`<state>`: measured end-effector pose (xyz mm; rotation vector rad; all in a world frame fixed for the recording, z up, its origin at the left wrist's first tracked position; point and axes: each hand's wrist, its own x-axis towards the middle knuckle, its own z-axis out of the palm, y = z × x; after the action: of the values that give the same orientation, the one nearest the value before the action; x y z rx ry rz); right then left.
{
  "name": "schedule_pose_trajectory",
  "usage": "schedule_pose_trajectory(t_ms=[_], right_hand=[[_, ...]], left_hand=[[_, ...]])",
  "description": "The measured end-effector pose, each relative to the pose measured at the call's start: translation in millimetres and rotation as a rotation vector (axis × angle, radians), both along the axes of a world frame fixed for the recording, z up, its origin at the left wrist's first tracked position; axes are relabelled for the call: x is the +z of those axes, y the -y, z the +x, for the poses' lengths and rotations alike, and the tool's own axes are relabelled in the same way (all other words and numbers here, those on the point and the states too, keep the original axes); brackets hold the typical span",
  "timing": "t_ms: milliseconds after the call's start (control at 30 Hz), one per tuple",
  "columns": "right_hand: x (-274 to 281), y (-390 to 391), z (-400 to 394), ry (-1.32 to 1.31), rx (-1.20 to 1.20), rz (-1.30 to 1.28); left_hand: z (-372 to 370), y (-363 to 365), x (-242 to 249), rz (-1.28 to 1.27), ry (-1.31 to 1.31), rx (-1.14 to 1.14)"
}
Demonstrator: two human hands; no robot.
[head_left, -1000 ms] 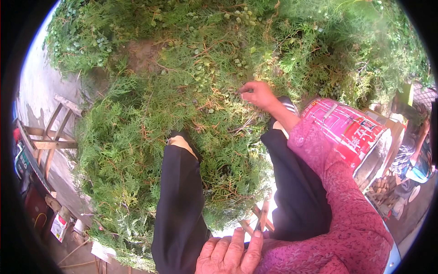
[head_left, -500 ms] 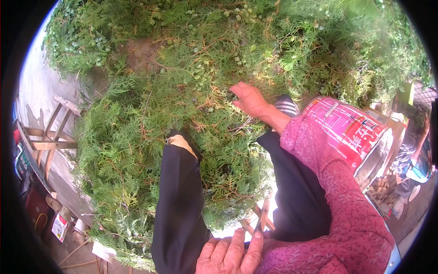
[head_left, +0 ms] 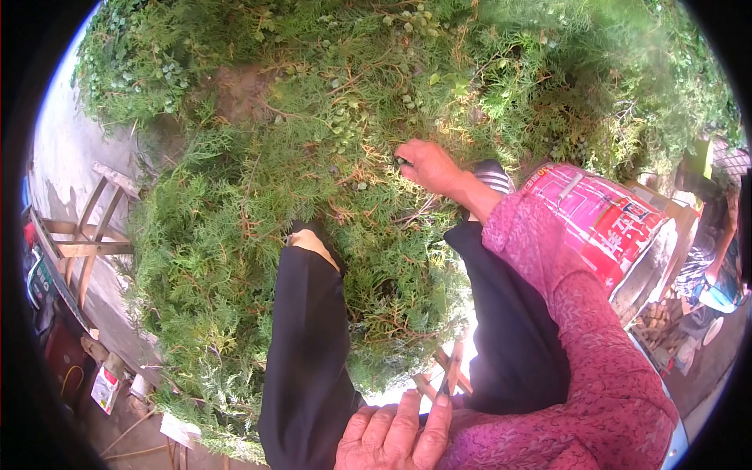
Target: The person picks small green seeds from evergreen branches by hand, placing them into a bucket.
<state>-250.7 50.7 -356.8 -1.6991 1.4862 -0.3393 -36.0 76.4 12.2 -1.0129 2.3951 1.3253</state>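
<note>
My right hand (head_left: 431, 167) is closed low over the cut evergreen branches (head_left: 313, 172), thumb and fingers drawn together. A small dark bit shows between its fingertips, too little to name. Beyond that hand's wrist a striped shoe or sock (head_left: 492, 177) shows at the end of my right leg. My left hand (head_left: 394, 431) lies at my lap by the pink sleeve (head_left: 540, 423), its fingers stretched out and nothing seen in them. Its palm is hidden. Feathery green sprigs surround both of my dark trouser legs (head_left: 305, 337).
A red and pink printed bucket (head_left: 599, 219) lies tilted beside my right arm. Wooden slats (head_left: 450, 372) cross between my legs. At left stand a wooden frame (head_left: 86, 249) and a pale wall (head_left: 86, 149). Another person (head_left: 709, 270) is at the far right, near stacked wood pieces (head_left: 656, 325).
The fingers of my right hand have curled in more, and a dark bit now shows between them. My left hand stays at my lap.
</note>
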Motion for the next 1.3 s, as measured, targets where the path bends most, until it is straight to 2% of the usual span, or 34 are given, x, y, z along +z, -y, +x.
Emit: schedule_pose_trajectory(t_ms=[67, 133, 167, 233, 267, 433, 500, 533, 567, 633, 700, 733, 867, 900, 967, 1033, 1100, 1133, 1200, 1233, 1300], right_hand=[[6, 8, -2, 0.006, -0.005, -0.022], [21, 23, -8, 0.448, -0.455, 0.767], [18, 22, -16, 0.449, -0.454, 0.767], [13, 15, -40, 1.051, -0.595, 0.938], [13, 10, -46, 1.161, -0.604, 0.994], [29, 18, -19, 1.115, -0.562, 1.026], [29, 23, -4, 0.753, -0.426, 0.793], [20, 18, 4, 0.557, -0.365, 0.593], [10, 8, 8, 0.557, -0.364, 0.593], [-5, -13, 13, 0.105, 0.040, 0.101], [-2, -32, 23, -0.054, 0.339, 0.425], [2, -41, 29, -0.053, 0.340, 0.426], [28, -55, 51, 0.030, 0.985, 0.756], [31, -49, 49, 0.029, 0.987, 0.754], [37, -32, 36, 0.338, 0.563, 0.944], [38, -7, 22, 0.460, 0.219, 0.991], [29, 5, 12, 0.424, -0.030, 0.672], [22, 7, 11, 0.425, -0.030, 0.671], [12, 7, 12, 0.237, -0.190, 0.320], [10, 5, 13, 0.237, -0.189, 0.321], [8, 2, 19, 0.067, -0.268, 0.229]], left_hand=[[0, 1, 0, -0.002, 0.003, 0.000], [-1, 1, 0, -0.003, 0.005, -0.002], [-1, 1, 0, -0.003, 0.006, -0.001], [-1, 2, 0, -0.006, 0.009, 0.002], [-1, 2, 0, -0.005, 0.010, 0.004], [-2, 3, -1, 0.009, 0.015, -0.019], [-2, 3, 0, 0.012, 0.021, -0.024], [-2, 3, 0, 0.016, 0.022, -0.026], [-3, 3, 0, 0.016, 0.022, -0.025], [-3, 4, 0, 0.012, 0.023, -0.024], [-2, 3, -1, 0.009, 0.025, -0.024], [-2, 3, -1, 0.008, 0.026, -0.023], [-1, 4, -1, 0.013, 0.026, -0.021], [0, 4, -1, 0.012, 0.026, -0.020], [1, 3, -1, 0.013, 0.025, -0.016], [1, 3, -1, 0.013, 0.020, -0.015], [1, 4, -1, 0.014, 0.019, -0.018], [1, 4, -1, 0.014, 0.019, -0.018], [1, 4, -2, 0.009, 0.019, -0.017], [1, 4, -2, 0.007, 0.017, -0.017], [0, 4, -2, 0.011, 0.018, -0.013]])
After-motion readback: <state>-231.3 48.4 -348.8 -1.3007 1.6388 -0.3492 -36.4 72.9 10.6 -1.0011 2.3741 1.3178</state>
